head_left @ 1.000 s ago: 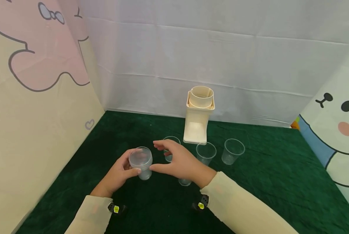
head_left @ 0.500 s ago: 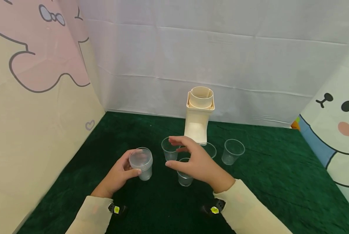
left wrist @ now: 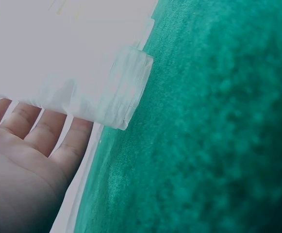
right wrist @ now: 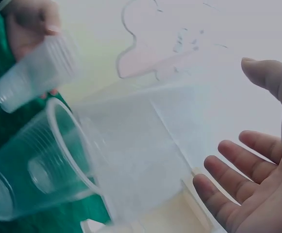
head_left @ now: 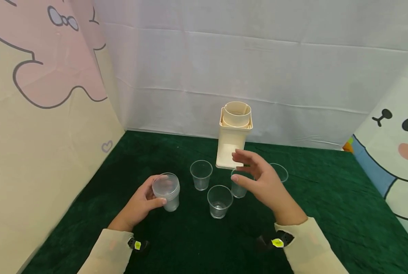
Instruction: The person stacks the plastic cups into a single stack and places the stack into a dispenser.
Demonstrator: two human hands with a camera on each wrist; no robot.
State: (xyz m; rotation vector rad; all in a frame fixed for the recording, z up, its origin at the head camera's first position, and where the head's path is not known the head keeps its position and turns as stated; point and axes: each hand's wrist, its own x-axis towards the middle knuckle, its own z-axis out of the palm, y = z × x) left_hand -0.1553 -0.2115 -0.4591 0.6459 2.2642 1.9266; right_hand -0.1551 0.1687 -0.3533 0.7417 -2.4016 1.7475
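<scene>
The left hand's [head_left: 135, 205] fingers are curled around a stack of clear plastic cups [head_left: 166, 191] at the left of the green table [head_left: 186, 243], though whether its base touches the cloth I cannot tell. The right hand [head_left: 263, 183] holds nothing, thumb and fingers wide apart, partly hiding the middle cup [head_left: 239, 191], the far-right cup [head_left: 283, 174] and the foot of a cream dispenser [head_left: 232, 142] before the white backdrop [head_left: 238, 68]. Between the hands stand a nearer cup [head_left: 219, 207] and a farther cup [head_left: 201, 178], both upright.
</scene>
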